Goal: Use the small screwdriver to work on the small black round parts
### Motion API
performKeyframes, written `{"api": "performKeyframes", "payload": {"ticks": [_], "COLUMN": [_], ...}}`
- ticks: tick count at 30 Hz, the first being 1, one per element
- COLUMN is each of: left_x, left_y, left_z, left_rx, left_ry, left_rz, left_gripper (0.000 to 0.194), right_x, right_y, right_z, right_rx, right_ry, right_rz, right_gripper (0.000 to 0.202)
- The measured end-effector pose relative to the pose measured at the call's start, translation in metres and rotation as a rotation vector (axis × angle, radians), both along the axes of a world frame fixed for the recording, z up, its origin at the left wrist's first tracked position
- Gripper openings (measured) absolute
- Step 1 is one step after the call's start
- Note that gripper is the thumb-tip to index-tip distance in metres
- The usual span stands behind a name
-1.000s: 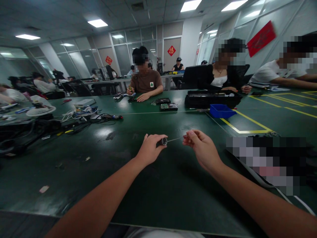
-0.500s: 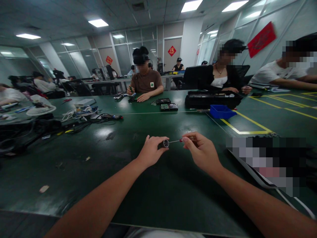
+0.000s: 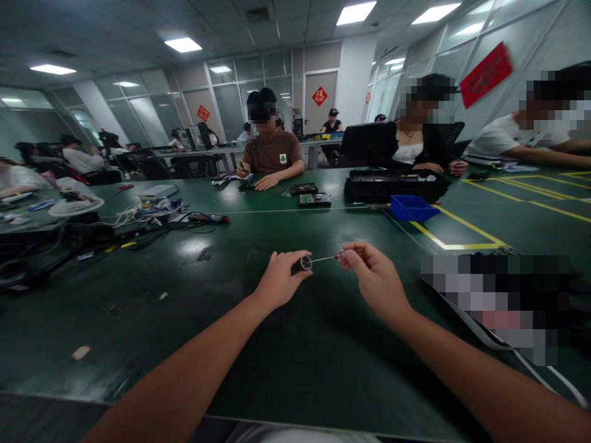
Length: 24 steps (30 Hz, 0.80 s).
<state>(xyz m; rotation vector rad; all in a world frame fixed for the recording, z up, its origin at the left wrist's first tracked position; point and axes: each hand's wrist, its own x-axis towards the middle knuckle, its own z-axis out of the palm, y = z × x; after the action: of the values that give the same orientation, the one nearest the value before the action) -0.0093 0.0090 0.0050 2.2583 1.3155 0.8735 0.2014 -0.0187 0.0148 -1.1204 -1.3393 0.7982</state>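
Above the green table, my left hand [image 3: 280,280] is closed around a short dark cylinder [image 3: 305,263] with a silvery rim, its round end facing right and toward me. My right hand [image 3: 375,271] grips a screwdriver [image 3: 327,258] by its reddish handle, most of which the fingers hide. The thin metal shaft points left, and its tip is at the cylinder's rimmed end. Whether the tip touches anything inside the cylinder is too small to make out.
A blue bin [image 3: 412,208] stands beyond my right hand, before a black tray [image 3: 397,186]. Circuit boards [image 3: 314,200] lie farther off. Tangled cables [image 3: 184,219] spread on the left. A blurred-out device [image 3: 494,307] lies at right. A person in a brown shirt [image 3: 273,154] works opposite.
The cylinder has shifted slightly left and turned, so its round end shows more openly. The right hand's fingers have shifted on the screwdriver handle, and the shaft slants a little more.
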Motion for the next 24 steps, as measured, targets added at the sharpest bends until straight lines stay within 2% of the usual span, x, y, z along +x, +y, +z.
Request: {"api": "performKeyframes", "payload": {"ticks": [2,4,6,13,19,24], "left_x": [-0.001,-0.001,-0.001,0.001,0.001,0.0], "left_y": [0.001,0.003,0.004,0.006,0.002,0.003], "left_z": [0.001,0.002,0.002,-0.001,-0.001,-0.002], "left_rx": [0.051,0.089,0.081,0.033,0.063,0.082], "left_ry": [-0.034,-0.031,0.002,0.078,0.078,0.072], "left_rz": [-0.001,-0.005,-0.001,0.006,-0.012,-0.006], "left_gripper": [0.036,0.035,0.036,0.035,0.034,0.034], "right_x": [0.004,0.008,0.011,0.008,0.004,0.001], "right_y": [0.008,0.015,0.02,0.018,0.004,-0.004], "right_z": [-0.002,-0.005,-0.007,-0.01,0.0,0.005], "right_rx": [-0.106,-0.304,-0.354,-0.139,0.007,0.063], "right_ry": [0.214,0.359,0.411,0.232,-0.057,-0.172], "right_rz": [0.052,0.171,0.14,-0.006,-0.002,0.009], "right_gripper": [0.025,0.022,0.019,0.028,0.027,0.024]}}
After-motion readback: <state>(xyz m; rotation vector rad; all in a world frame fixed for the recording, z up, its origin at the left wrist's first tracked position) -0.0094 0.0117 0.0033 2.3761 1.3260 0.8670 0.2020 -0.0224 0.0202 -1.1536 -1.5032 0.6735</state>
